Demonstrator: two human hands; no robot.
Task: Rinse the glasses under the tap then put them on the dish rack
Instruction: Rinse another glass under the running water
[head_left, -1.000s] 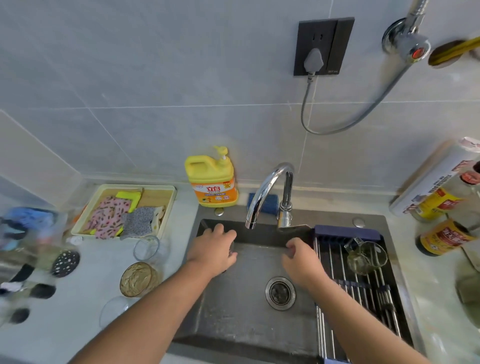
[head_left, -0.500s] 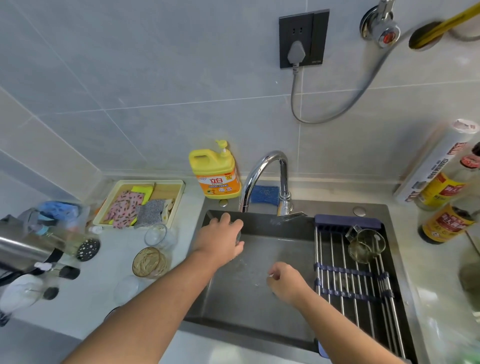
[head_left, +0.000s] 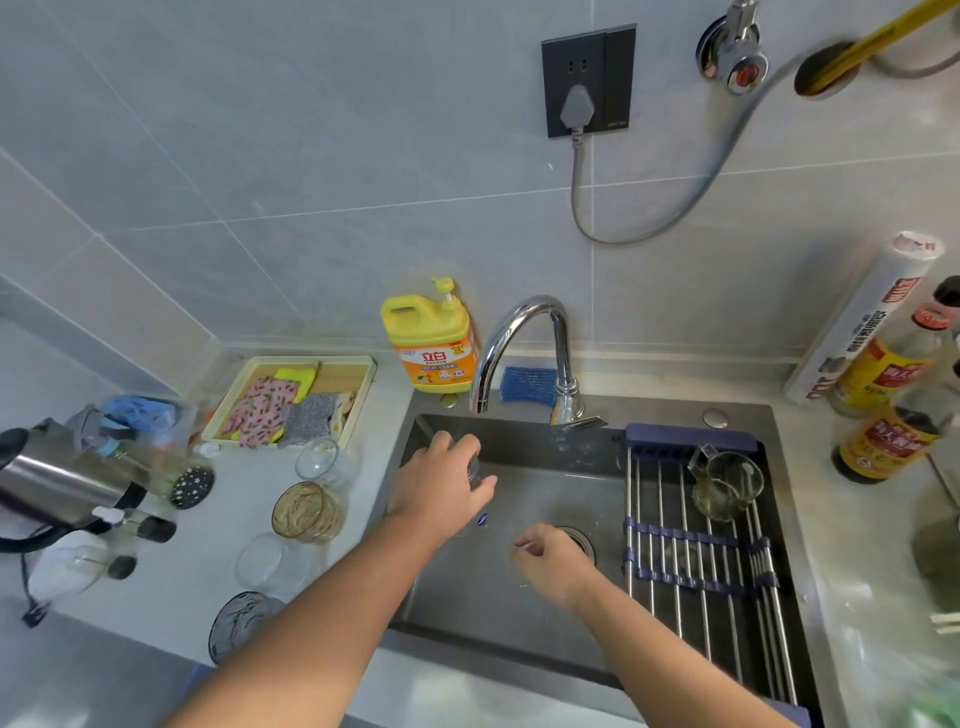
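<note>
Clear glass (head_left: 474, 469), gripped in your left hand (head_left: 439, 486) below tap (head_left: 562, 353); right hand (head_left: 558, 564) loosely curled, seemingly empty.

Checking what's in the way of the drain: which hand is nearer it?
Right. The right hand hovers just beside the drain, overlapping its left edge; the left hand, gripping a glass, is farther up-left, below the tap spout.

A small clear glass (head_left: 474, 467) is being held in the left hand (head_left: 441, 488) just below the spout of the curved chrome tap (head_left: 519, 325). An amber ribbed glass (head_left: 304, 512) and a clear tumbler (head_left: 317, 460) just beyond it are standing on the left counter (head_left: 218, 540). A clear handled glass (head_left: 727, 483) is sitting at the far end of the steel-rod dish rack (head_left: 675, 597) on the right
</note>
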